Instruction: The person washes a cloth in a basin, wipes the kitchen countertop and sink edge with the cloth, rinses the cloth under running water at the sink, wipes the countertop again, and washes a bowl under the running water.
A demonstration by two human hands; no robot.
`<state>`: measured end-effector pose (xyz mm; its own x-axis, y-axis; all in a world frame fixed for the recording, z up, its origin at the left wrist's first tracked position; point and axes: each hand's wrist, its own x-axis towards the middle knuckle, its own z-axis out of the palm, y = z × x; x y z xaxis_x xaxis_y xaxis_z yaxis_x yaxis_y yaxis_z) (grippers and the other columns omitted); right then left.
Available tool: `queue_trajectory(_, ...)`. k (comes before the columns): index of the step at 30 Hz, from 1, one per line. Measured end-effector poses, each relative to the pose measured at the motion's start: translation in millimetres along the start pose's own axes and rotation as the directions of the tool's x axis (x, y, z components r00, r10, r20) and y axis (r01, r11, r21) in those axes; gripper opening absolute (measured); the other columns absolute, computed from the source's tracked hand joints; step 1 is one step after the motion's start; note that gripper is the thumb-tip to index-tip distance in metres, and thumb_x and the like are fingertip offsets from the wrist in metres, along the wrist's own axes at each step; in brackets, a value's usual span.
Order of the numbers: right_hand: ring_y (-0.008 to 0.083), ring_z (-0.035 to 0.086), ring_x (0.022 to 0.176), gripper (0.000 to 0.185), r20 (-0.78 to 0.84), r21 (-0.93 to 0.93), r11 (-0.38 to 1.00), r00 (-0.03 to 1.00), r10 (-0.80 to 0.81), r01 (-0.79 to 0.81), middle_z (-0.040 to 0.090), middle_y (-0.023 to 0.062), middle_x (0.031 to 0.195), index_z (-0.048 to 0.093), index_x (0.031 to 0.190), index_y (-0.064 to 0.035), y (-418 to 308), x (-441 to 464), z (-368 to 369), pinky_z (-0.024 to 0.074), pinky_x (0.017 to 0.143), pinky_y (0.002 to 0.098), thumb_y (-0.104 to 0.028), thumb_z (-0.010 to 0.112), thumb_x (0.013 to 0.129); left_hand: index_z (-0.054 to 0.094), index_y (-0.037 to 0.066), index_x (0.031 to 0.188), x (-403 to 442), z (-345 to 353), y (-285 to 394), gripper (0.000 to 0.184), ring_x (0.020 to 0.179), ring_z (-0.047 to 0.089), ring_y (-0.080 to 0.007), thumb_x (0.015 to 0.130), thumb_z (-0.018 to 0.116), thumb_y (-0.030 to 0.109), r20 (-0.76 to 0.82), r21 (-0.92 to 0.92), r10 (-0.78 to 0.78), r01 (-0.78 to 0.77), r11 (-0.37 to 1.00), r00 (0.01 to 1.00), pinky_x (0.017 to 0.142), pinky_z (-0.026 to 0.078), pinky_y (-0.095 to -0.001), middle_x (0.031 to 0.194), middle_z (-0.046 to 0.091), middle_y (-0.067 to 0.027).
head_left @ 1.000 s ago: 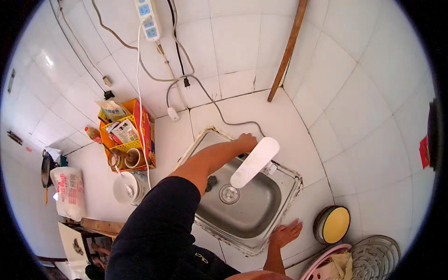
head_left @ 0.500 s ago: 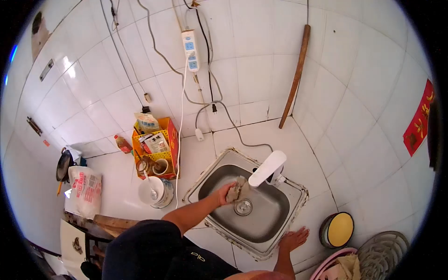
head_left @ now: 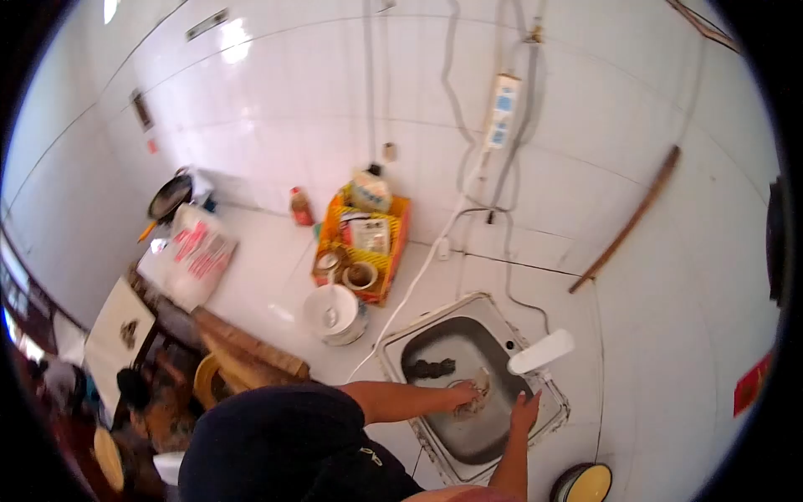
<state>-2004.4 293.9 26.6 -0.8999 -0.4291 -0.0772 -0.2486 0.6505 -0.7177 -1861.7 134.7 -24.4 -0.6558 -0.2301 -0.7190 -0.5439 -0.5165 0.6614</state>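
Observation:
My left hand (head_left: 465, 396) is down in the steel sink (head_left: 460, 335), its fingers closed on a tan cloth (head_left: 480, 391) over the drain. A dark scrubber (head_left: 432, 368) lies in the basin at the upper left of that hand. At the sink's right side, my right hand (head_left: 524, 410) is raised just below the white faucet (head_left: 542, 351), fingers somewhat apart, and it holds nothing that I can see.
Left of the sink stand a white bowl (head_left: 328, 311) and an orange box of jars and packets (head_left: 400, 251). Farther left are a plastic bag (head_left: 199, 255), a pan (head_left: 170, 197) and wooden boards (head_left: 251, 351). A round yellow-topped container (head_left: 592, 484) sits lower right.
The view has swung left. My left hand has gone from the sink's back edge into the basin with the cloth. My right hand has left the counter and come up beside the faucet.

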Motion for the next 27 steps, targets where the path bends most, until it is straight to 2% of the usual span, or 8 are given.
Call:
queue_trajectory(6,0.0428,0.037,0.129,0.070,-0.408,-0.161,0.957,0.867,-0.286,0.241,0.034,0.0276,0.143,0.019,0.147,-0.0010,1.6,23.9,10.9,0.0277,0.109,0.0447,-0.015,0.057,0.090,0.022,0.014,0.148,-31.9,1.5,20.0,0.071,0.120,0.047,-0.0291,0.090,0.061,0.026,-0.093,0.019,-0.081,0.083,0.996,0.992,0.096,0.042,-0.0436,0.141,0.039,-0.0141)
queue_trajectory(9,0.0422,0.035,0.130,0.069,-0.388,-0.335,0.909,0.843,-0.371,0.246,0.031,0.0269,0.145,0.020,0.146,0.0004,-11.1,43.0,4.9,0.0258,0.110,0.0447,-0.010,0.056,0.089,0.027,0.009,0.144,-11.2,-5.1,2.1,0.064,0.116,0.049,-0.0286,0.092,0.060,0.026,-0.068,-0.059,-0.017,0.013,0.998,0.998,0.094,0.043,-0.0431,0.135,0.044,-0.0142)
queue_trajectory(13,0.0376,0.035,0.133,0.063,-0.140,-0.004,0.955,0.946,-0.293,0.296,0.033,0.0257,0.144,0.026,0.142,0.0043,-3.6,49.5,0.4,0.0251,0.111,0.0430,-0.019,0.055,0.091,0.033,0.003,0.139,-58.3,3.0,20.5,0.057,0.112,0.051,-0.0265,0.092,0.058,0.024,-0.118,-0.211,-0.120,0.093,0.973,0.986,0.091,0.045,-0.0418,0.127,0.049,-0.0145)
queue_trajectory(18,0.0370,0.030,0.137,0.066,-0.260,0.021,0.915,0.886,-0.384,0.402,0.031,0.0240,0.147,0.035,0.141,0.0024,42.5,59.2,17.8,0.0218,0.113,0.0456,-0.035,0.057,0.092,0.041,0.004,0.131,-11.3,-7.7,-34.8,0.048,0.102,0.053,-0.0259,0.091,0.060,0.020,-0.087,-0.253,-0.096,0.071,0.965,0.992,0.087,0.045,-0.0420,0.116,0.053,-0.0136)
queue_trajectory(21,0.0427,0.035,0.131,0.042,-0.095,-0.089,0.954,0.951,-0.293,0.285,0.037,0.0252,0.142,0.052,0.131,-0.0065,29.9,27.0,10.0,0.0308,0.108,0.0465,-0.024,0.053,0.092,0.048,0.004,0.123,-28.5,-20.9,-40.4,0.039,0.104,0.054,-0.0276,0.089,0.059,0.021,0.007,-0.387,-0.109,0.103,0.916,0.994,0.089,0.047,-0.0418,0.116,0.055,-0.0141)
queue_trajectory(24,0.0414,0.047,0.121,0.063,0.098,0.026,0.988,0.984,0.151,-0.154,0.045,0.0255,0.135,0.031,0.145,-0.0084,-13.9,20.7,-8.1,0.0399,0.100,0.0452,-0.021,0.057,0.088,0.056,0.005,0.116,-37.4,-21.2,-21.5,0.032,0.107,0.055,-0.0294,0.088,0.058,0.021,0.039,-0.514,-0.149,0.148,0.845,0.988,0.091,0.048,-0.0417,0.116,0.057,-0.0146)
queue_trajectory(25,0.0417,0.050,0.117,0.072,-0.061,0.063,0.985,0.986,-0.156,0.160,0.047,0.0252,0.133,0.022,0.148,-0.0092,4.0,23.3,5.0,0.0394,0.100,0.0454,-0.022,0.059,0.087,0.055,0.005,0.115,-44.0,-19.0,-10.1,0.028,0.104,0.057,-0.0281,0.094,0.051,0.024,-0.054,-0.569,-0.203,0.137,0.811,0.978,0.091,0.049,-0.0424,0.115,0.057,-0.0124)
queue_trajectory(27,0.0420,0.049,0.117,0.068,-0.245,-0.118,0.951,0.919,-0.307,0.286,0.050,0.0244,0.130,0.028,0.145,-0.0084,8.2,30.8,2.2,0.0388,0.101,0.0453,-0.022,0.059,0.087,0.054,0.004,0.115,-34.4,-17.0,-0.8,0.028,0.105,0.056,-0.0274,0.095,0.050,0.024,-0.004,-0.564,-0.171,0.139,0.814,0.985,0.093,0.048,-0.0433,0.117,0.057,-0.0113)
